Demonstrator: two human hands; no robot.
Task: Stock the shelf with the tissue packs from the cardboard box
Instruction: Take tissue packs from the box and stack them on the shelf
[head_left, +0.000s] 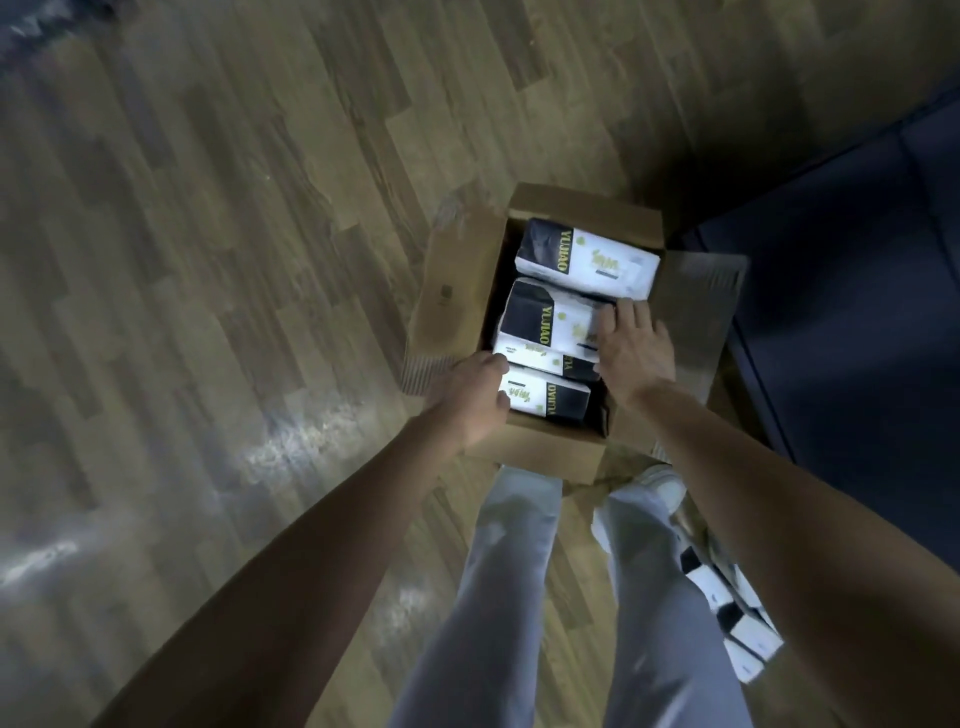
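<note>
From the head camera, an open cardboard box (457, 296) sits on the wooden floor (208, 260) just ahead of the person's legs (498, 597). Black-and-white tissue packs fill it. The left hand (475, 400) curls its fingers round the near pack (545, 397). The right hand (631, 348) lies with fingers spread on the middle pack (540, 322). The far pack (587, 257) lies untouched. More packs (737, 618) are beside the right leg.
</note>
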